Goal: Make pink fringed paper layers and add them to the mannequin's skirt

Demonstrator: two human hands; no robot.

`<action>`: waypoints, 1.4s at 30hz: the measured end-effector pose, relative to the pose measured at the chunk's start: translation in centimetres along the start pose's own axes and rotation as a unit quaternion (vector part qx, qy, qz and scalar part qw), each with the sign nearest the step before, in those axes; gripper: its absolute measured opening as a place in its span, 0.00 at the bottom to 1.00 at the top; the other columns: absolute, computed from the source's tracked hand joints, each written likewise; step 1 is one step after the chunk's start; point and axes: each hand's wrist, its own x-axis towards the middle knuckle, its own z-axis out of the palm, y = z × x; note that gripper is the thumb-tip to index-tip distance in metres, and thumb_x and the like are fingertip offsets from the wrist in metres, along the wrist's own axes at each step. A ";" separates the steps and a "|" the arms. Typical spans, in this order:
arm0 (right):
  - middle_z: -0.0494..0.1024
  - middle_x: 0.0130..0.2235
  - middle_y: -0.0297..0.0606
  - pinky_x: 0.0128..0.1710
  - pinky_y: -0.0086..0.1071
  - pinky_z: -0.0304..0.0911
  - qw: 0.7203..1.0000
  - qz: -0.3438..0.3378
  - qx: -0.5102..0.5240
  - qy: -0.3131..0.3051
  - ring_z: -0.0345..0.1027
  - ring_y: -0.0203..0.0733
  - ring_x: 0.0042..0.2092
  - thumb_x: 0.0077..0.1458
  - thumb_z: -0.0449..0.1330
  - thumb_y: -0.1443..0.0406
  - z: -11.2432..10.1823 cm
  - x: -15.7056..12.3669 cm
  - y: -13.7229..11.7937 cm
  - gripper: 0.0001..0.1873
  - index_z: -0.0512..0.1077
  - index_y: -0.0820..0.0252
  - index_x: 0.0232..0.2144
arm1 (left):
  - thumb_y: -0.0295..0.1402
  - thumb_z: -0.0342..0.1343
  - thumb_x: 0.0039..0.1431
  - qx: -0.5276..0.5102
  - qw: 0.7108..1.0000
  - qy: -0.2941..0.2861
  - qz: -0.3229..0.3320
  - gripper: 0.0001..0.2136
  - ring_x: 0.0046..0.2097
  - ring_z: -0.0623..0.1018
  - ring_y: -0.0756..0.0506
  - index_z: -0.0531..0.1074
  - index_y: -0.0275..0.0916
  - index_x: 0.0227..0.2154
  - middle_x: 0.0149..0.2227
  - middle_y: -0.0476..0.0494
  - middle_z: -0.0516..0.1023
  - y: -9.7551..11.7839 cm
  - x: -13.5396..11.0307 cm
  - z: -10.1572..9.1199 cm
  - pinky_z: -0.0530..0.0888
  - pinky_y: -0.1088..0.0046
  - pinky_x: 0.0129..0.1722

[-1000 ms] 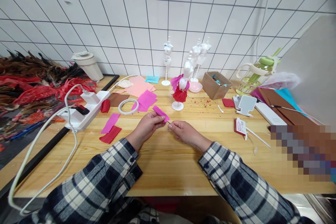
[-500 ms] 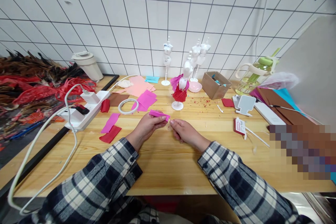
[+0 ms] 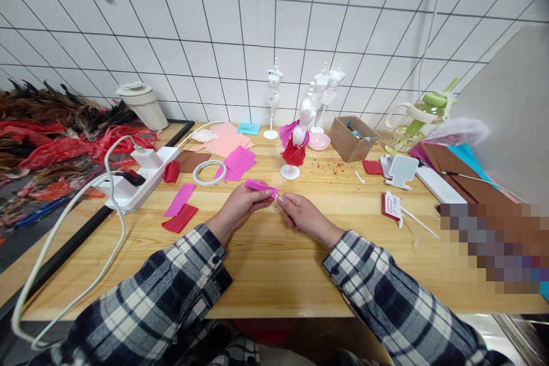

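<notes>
My left hand [image 3: 240, 206] is closed in a pinch on a small strip of pink crepe paper [image 3: 258, 185], held just above the wooden table [image 3: 274, 274]. My right hand [image 3: 300, 213] is closed too, its fingertips meeting the paper's right end. Both hands sit near the table's middle. Behind them stands a small white mannequin [image 3: 295, 140] dressed in pink and red paper, on a round base. A roll of tape [image 3: 209, 173] and more pink paper pieces [image 3: 238, 161] lie to the left of it.
A white power strip [image 3: 137, 178] with a long cable lies at left, beside red and brown feathers [image 3: 51, 137]. Bare white mannequins [image 3: 273, 97], a cardboard box [image 3: 354, 138], a pink bowl [image 3: 319, 142], a green bottle [image 3: 418, 120] and coloured sheets [image 3: 454, 166] stand behind and right.
The pink strip has tipped from slanting upward to lying nearly level between my fingers. My right hand closed in on its end. In the last half second nothing moved.
</notes>
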 end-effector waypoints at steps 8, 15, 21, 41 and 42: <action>0.61 0.16 0.23 0.16 0.24 0.51 1.000 0.000 0.011 0.001 0.52 0.30 0.16 0.61 0.50 0.46 0.0 -0.1 0.1 0.22 0.61 0.56 0.28 | 0.31 0.74 0.37 0.011 1.000 -0.005 0.003 0.15 0.34 0.79 0.49 0.76 0.33 0.28 0.31 0.44 0.79 -0.2 0.1 -0.2 0.76 0.75 0.37; 0.60 0.16 0.23 0.15 0.24 0.48 1.000 -0.001 0.006 0.004 0.50 0.29 0.16 0.61 0.51 0.47 0.0 -0.1 0.1 0.21 0.60 0.56 0.28 | 0.34 0.74 0.37 0.006 1.000 -0.005 0.000 0.15 0.33 0.78 0.50 0.78 0.33 0.28 0.31 0.43 0.80 -0.3 0.3 -0.3 0.75 0.75 0.38; 0.60 0.17 0.24 0.15 0.24 0.49 1.000 -0.004 -0.005 0.001 0.51 0.29 0.17 0.61 0.50 0.46 0.0 0.0 0.3 0.22 0.59 0.56 0.27 | 0.34 0.73 0.39 -0.006 1.000 -0.010 0.011 0.15 0.35 0.79 0.49 0.77 0.33 0.29 0.32 0.43 0.81 -0.3 0.2 -0.2 0.75 0.73 0.41; 0.59 0.17 0.24 0.15 0.24 0.49 1.000 0.013 -0.001 -0.016 0.50 0.30 0.17 0.59 0.50 0.42 -0.1 -0.2 -0.1 0.24 0.60 0.56 0.29 | 0.32 0.71 0.41 -0.001 1.000 -0.011 0.026 0.13 0.34 0.76 0.50 0.76 0.35 0.29 0.29 0.47 0.78 -0.4 0.3 -0.4 0.73 0.73 0.40; 0.59 0.17 0.24 0.15 0.24 0.48 1.000 0.013 -0.001 -0.016 0.50 0.30 0.17 0.59 0.50 0.42 -0.1 -0.2 -0.1 0.24 0.60 0.56 0.29 | 0.32 0.71 0.40 0.001 1.000 -0.011 0.026 0.13 0.33 0.76 0.50 0.76 0.35 0.29 0.29 0.47 0.78 -0.4 0.3 -0.3 0.73 0.73 0.40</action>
